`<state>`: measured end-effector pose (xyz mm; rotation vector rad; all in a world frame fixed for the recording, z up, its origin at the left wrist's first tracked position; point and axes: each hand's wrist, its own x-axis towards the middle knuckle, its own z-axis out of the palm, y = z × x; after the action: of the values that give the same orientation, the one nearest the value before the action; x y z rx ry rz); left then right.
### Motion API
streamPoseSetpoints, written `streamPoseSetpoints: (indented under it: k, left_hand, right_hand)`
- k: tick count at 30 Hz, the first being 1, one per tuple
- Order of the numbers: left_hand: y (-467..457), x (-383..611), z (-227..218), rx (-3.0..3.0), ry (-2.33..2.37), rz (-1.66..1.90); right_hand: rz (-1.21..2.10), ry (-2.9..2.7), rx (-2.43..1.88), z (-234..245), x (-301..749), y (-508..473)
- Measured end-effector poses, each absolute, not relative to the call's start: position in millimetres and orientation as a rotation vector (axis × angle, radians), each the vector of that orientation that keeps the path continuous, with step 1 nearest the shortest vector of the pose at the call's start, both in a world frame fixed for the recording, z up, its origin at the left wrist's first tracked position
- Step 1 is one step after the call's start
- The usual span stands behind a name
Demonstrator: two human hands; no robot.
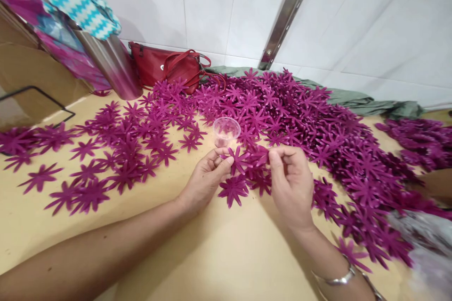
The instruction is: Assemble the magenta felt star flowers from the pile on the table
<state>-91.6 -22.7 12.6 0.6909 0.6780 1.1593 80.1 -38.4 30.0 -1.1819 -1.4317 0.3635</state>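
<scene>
My left hand [212, 171] pinches a purple star-shaped flower piece [239, 160] between thumb and fingers. Facing it, my right hand [291, 178] is closed on the edge of another purple flower piece [260, 156], seen partly from the side. The two pieces meet or overlap between the hands; I cannot tell whether they are joined. Below them on the table lies a loose flower piece [233, 190]. Just beyond my left fingertips stands a small clear plastic cup [226, 130]; what it holds is hard to make out.
A large heap of purple flower pieces [282, 103] spreads from the back to the right. More pieces [127, 150] lie scattered at left. Behind stand a red handbag [165, 66], a steel-and-pink tumbler [113, 63] and a cardboard box [35, 70]. A clear plastic bag [427, 244] lies at right.
</scene>
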Motion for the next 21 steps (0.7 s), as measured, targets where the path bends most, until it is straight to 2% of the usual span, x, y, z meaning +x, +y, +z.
streamPoseSetpoints:
  k: [5,8,12,21]
  left_hand:
    - [-24,-91,11,0.701,0.707,1.144]
    - [-25,-91,11,0.698,0.708,1.136]
    - [-26,-91,11,0.687,0.699,1.145]
    - [-26,-94,10,0.805,0.695,1.068]
  right_hand:
    - [-0.076,-1.650,-1.291,30,90,-30]
    - [-0.159,-1.764,-1.181,32,83,-35]
    - [-0.064,-1.867,-1.114,30,75,-40]
    - [0.394,-1.727,-1.123,27,79,-35]
